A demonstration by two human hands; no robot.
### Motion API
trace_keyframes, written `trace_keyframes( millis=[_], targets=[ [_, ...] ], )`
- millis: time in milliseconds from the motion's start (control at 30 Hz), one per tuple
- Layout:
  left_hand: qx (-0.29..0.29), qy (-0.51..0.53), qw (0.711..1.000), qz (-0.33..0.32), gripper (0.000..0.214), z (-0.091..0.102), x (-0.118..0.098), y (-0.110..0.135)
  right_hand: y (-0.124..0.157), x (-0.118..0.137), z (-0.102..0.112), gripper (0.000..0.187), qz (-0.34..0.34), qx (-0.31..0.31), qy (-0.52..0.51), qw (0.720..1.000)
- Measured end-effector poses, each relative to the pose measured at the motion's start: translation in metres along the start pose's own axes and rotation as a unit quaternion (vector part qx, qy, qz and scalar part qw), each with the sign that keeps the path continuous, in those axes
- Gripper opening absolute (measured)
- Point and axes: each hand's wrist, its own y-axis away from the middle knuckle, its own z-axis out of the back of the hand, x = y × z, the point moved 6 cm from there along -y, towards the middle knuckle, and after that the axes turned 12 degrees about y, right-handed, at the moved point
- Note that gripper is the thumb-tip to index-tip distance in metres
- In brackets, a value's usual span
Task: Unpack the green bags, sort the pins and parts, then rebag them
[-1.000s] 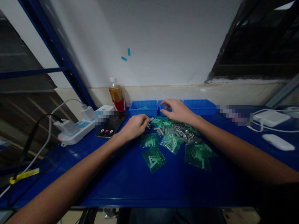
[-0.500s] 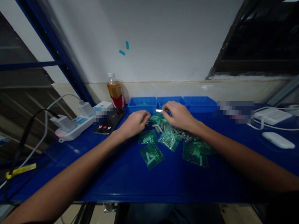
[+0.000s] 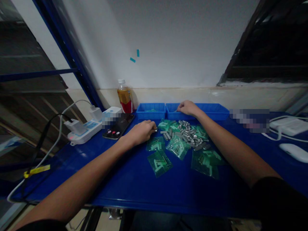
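Head view: left hand [image 3: 143, 131] mostly hides a shiny piece [image 3: 156, 130], perhaps metal.

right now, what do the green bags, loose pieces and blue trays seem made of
Green bags: apparently thin, glossy plastic film; contents show through. Loose pieces: probably metal, silvery with bright glints. Blue trays: likely moulded plastic, smooth, evenly coloured, soft sheen.

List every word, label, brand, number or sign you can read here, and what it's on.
No text is legible.
Phone: screen marks too small to read.
Bottle: label too blurred.
Power strip: markings too small.
Yellow tag: any print too blurred.
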Motion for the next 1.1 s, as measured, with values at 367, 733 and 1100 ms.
trace_keyframes(
  millis=[367,733,1100],
  targets=[
    [-0.103,0.135,0.985,-0.041,0.011,0.009,-0.029,0.004,0.066,0.036,0.036,0.026,0.074,-0.120,-0.014,0.990],
    [-0.088,0.264,0.958,-0.066,0.005,0.000,-0.065,0.009,0.182,0.081,0.036,0.012,0.306,-0.214,-0.011,0.928],
    [-0.088,0.243,0.961,-0.097,0.009,0.002,-0.071,0.014,0.181,0.068,0.035,0.011,0.270,-0.202,-0.084,0.938]
  ],
)
